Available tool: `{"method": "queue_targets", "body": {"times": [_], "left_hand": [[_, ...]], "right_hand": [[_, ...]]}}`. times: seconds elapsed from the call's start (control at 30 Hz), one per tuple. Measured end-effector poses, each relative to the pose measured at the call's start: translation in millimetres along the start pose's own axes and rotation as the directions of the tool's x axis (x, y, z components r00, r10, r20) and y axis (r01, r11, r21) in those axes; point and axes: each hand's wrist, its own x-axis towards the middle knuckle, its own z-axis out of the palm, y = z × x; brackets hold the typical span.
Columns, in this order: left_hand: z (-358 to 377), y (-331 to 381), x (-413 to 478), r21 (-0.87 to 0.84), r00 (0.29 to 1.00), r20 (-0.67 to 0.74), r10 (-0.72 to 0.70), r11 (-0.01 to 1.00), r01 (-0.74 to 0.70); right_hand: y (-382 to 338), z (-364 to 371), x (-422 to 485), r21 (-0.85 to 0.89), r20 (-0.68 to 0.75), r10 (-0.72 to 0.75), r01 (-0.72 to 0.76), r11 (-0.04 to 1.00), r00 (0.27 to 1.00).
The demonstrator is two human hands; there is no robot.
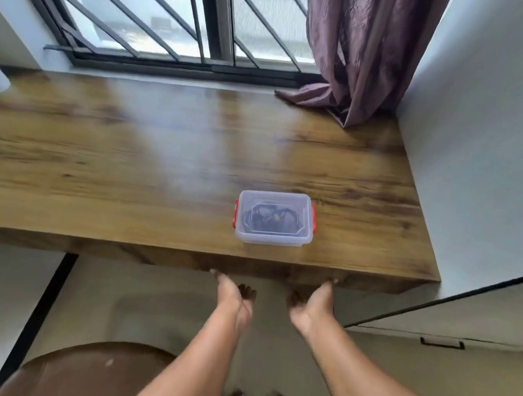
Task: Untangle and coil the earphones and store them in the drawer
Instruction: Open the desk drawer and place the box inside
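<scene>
Wooden desk by window. We note dark earphones inside the lidded clear box. Left hand and right hand are below the front edge, fingers curled and empty, thumbs touching the edge.

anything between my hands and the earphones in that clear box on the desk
Yes: the clear plastic box with red latches has its lid on over the dark earphone cable. The left hand and right hand are at the wooden desk's front edge; nothing else visible intervenes.

- Brown wooden tabletop: open wood left of and behind the clear lidded plastic box with red clips, which stands near the front edge.
- Purple curtain lies heaped on the far right corner; the white wall closes the right side.
- Round brown stool stands below, left of the left hand.
</scene>
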Motion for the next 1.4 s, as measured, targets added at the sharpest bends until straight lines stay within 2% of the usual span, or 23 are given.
{"method": "queue_targets", "body": {"times": [0.13,0.3,0.4,0.6,0.73,0.9,1.0,1.1,1.17,1.2,1.23,1.27,1.3,1.33,1.37,1.4], "left_hand": [[8,6,22,-0.121,0.999,0.043,-0.026,0.992,0.031],[11,8,32,-0.241,0.994,0.103,-0.033,0.969,0.057],[12,5,41,-0.314,0.991,0.131,-0.009,0.948,0.051],[9,2,49,-0.398,0.992,0.113,-0.049,0.913,0.091],[9,3,45,-0.404,0.99,0.117,-0.08,0.907,0.121],[2,-2,39,-0.364,0.994,0.081,-0.068,0.927,0.093],[-6,-5,32,-0.369,0.995,0.086,-0.051,0.926,0.079],[-11,-5,15,-0.255,0.994,0.109,-0.03,0.965,0.058],[-17,-7,-5,0.018,0.994,0.105,0.014,1.0,-0.016],[-23,-9,-18,0.247,0.993,0.084,0.086,0.963,-0.105],[-32,-12,-30,0.517,0.969,0.092,0.229,0.821,-0.243],[-44,-16,-39,0.731,0.882,0.194,0.429,0.537,-0.422],[-57,-18,-47,0.787,0.7,0.41,0.585,0.16,-0.595],[-66,-18,-54,0.705,0.474,0.638,0.607,-0.213,-0.677],[-72,-17,-56,0.567,0.282,0.797,0.534,-0.502,-0.653],[-73,-13,-58,0.45,0.184,0.885,0.428,-0.682,-0.577]], "right_hand": [[-4,16,17,0.176,-0.024,-0.015,0.019,0.984,1.0],[5,18,34,0.289,-0.061,-0.063,0.078,0.954,0.996],[7,16,46,0.284,-0.107,-0.066,0.094,0.954,0.992],[10,15,51,0.337,-0.134,-0.075,0.117,0.934,0.988],[10,7,52,0.33,-0.131,-0.106,0.145,0.933,0.986],[16,-2,47,0.341,-0.135,-0.138,0.176,0.923,0.981],[17,-6,37,0.341,-0.134,-0.096,0.137,0.93,0.986],[14,-11,20,0.282,-0.072,-0.049,0.068,0.957,0.996],[19,-15,-1,0.075,-0.066,-0.044,0.049,0.996,0.997],[22,-18,-14,-0.136,-0.08,-0.106,0.095,0.986,0.991],[26,-23,-27,-0.405,-0.069,-0.263,0.214,0.889,0.962],[30,-31,-37,-0.647,0.044,-0.506,0.411,0.642,0.861],[33,-40,-44,-0.754,0.294,-0.684,0.602,0.263,0.667],[35,-48,-48,-0.705,0.58,-0.686,0.693,-0.15,0.44],[37,-53,-52,-0.564,0.789,-0.55,0.678,-0.472,0.273],[37,-55,-54,-0.432,0.895,-0.4,0.609,-0.665,0.199]]}}
